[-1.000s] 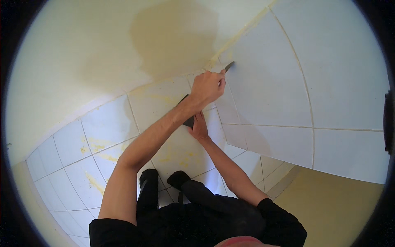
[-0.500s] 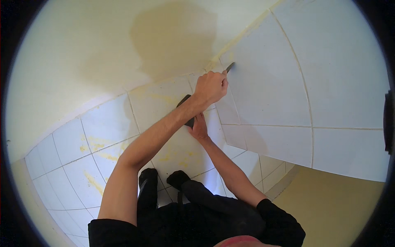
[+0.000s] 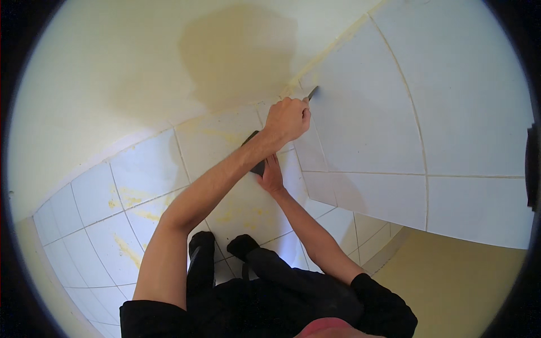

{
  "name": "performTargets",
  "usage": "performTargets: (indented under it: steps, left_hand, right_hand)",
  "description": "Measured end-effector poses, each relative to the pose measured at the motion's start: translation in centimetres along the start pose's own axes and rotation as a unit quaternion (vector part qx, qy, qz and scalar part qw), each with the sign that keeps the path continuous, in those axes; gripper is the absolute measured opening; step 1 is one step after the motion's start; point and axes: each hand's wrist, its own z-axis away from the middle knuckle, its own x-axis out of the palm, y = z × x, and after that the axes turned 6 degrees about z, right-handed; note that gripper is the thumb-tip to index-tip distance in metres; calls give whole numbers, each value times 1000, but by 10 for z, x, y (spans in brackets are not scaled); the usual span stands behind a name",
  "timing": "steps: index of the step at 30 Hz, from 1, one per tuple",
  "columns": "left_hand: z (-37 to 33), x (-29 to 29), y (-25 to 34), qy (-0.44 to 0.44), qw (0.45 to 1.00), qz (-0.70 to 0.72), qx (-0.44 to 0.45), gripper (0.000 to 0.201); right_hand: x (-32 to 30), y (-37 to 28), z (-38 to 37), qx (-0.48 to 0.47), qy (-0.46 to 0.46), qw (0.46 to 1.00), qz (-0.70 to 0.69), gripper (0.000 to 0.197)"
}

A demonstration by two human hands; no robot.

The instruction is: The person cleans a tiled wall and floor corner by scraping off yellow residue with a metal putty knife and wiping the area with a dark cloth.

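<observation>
Risk here comes mostly from the thin metal blade (image 3: 311, 93) that sticks out of the left hand (image 3: 287, 119). This hand is closed in a fist around the tool's handle, and the blade tip lies on the grout line (image 3: 332, 48) at the top edge of the wall tiles (image 3: 366, 112), far from the body and a little right of the middle. If the tip jumps out of the joint under pressure, I think it could scratch the glazed face of the tile or chip its edge. The fist could also slide forward and hit the wall (image 3: 141, 62). The right hand (image 3: 270, 176) is lower and nearer, flat against a tile, fingers fairly closed around a dark object (image 3: 257, 166). The left forearm covers most of this object, so I cannot tell what it is. Because this hand sits below the blade, a downward slip could perhaps reach it.

The tiles are white, smooth, shiny and rectangular, with thin pale joints. Yellowish smears (image 3: 132, 197) mark several tiles at the left. Above the tiles the wall is matt cream paint, with a soft shadow on it. Dark shoes (image 3: 222, 248) stand near the bottom, and a tan floor (image 3: 451, 287) shows at the right.
</observation>
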Motion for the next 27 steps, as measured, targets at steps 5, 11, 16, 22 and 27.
performTargets:
  steps: [5,11,16,22,27]
  left_hand:
    - [-7,-5,-29,-2,1000,-10,-18,26]
    - [11,11,-25,48,998,33,33,26]
    - [-2,14,-49,95,994,41,43,34]
    - [7,21,-53,98,987,91,83,33]
    - [10,29,-60,104,987,86,87,34]
  right_hand:
    - [-2,-16,-3,-11,-21,1000,-18,77]
    - [2,-7,-3,-2,-14,1000,-17,76]
    - [-6,-17,-6,-24,-7,1000,-12,74]
    - [-4,-14,-3,-7,-13,1000,-7,77]
    - [-5,-15,-1,-8,-4,1000,-12,74]
